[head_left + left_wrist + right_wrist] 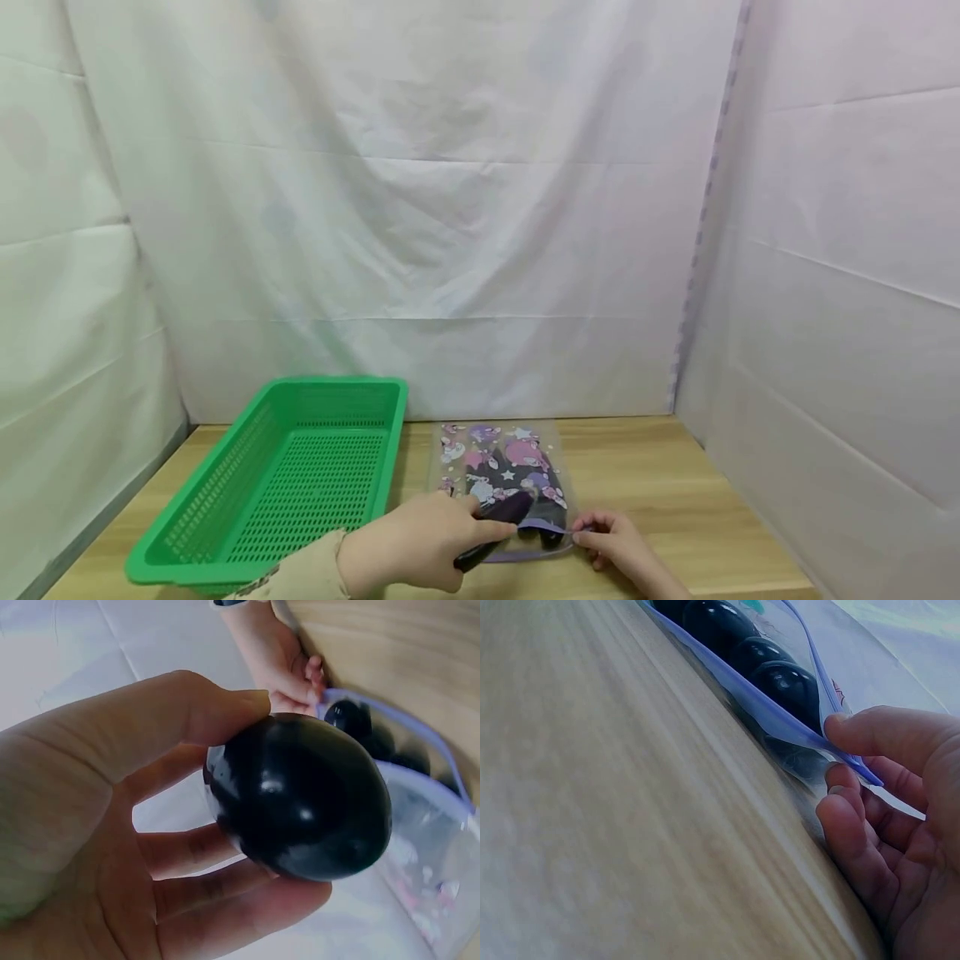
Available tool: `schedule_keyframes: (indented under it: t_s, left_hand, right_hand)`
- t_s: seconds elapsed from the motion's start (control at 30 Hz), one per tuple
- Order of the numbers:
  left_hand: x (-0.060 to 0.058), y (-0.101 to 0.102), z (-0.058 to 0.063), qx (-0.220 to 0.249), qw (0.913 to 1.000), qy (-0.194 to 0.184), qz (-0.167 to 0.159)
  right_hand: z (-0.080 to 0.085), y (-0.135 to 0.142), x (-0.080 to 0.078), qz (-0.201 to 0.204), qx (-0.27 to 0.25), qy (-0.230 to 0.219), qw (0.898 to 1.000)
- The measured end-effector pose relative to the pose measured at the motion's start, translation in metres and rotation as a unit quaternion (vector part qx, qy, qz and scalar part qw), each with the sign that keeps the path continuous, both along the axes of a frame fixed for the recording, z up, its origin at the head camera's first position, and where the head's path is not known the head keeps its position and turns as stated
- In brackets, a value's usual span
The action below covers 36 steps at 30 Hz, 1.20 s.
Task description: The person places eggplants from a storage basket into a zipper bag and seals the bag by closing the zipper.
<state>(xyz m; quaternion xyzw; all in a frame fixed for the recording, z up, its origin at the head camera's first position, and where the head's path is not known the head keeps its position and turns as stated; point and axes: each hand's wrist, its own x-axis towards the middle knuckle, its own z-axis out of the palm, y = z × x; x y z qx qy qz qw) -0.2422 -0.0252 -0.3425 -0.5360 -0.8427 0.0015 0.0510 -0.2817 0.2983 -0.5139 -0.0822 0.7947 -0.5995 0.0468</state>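
Observation:
My left hand (420, 537) grips a long, glossy dark purple eggplant (516, 505), thumb on one side and fingers curled round the other. Its rounded end (307, 799) faces the left wrist camera. The eggplant's far end overlaps the mouth of a clear zip bag (442, 446) printed with pink and purple cartoon figures and stars. Several more dark eggplants (784, 686) lie inside the bag. At the right corner of its purple-edged mouth, my right hand (611, 546) pinches the rim between thumb and fingers. The mouth gapes, its two edges parted.
A green plastic basket (397, 433) with a slotted bottom stands on the left of the wooden table (637, 467). White cloth (450, 208) hangs behind the table and along both sides. The bag lies flat near the table's middle.

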Motion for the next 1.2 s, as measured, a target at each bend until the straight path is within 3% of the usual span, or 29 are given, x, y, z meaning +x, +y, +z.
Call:
schedule_keyframes:
  t_s: [0.07, 0.27, 0.4, 0.67, 0.97, 1.2]
  left_hand:
    - [0.001, 0.002, -0.005, 0.000, 1.0000, 0.001, -0.006]
    - [0.000, 0.006, -0.023, -0.009, 0.9967, -0.075, -0.032]
    - [0.000, 0.008, -0.031, -0.006, 0.9947, -0.094, -0.042]
    - [-0.001, 0.016, -0.047, -0.021, 0.9954, -0.076, -0.055]
    - [-0.008, 0.007, -0.053, -0.014, 0.9947, -0.083, -0.059]
    - [-0.011, 0.004, -0.059, -0.020, 0.9947, -0.096, -0.032]
  right_hand:
    - [0.001, 0.000, 0.000, 0.004, 0.004, -0.003, 1.000]
    - [0.003, 0.000, 0.002, 0.011, 0.005, -0.004, 1.000]
    - [0.007, 0.001, 0.003, 0.003, 0.004, 0.003, 1.000]
    - [0.007, 0.005, -0.001, -0.008, 0.001, -0.003, 1.000]
    - [0.007, 0.003, 0.001, -0.006, 0.008, -0.005, 1.000]
    - [0.004, 0.001, -0.001, -0.007, 0.010, -0.007, 1.000]
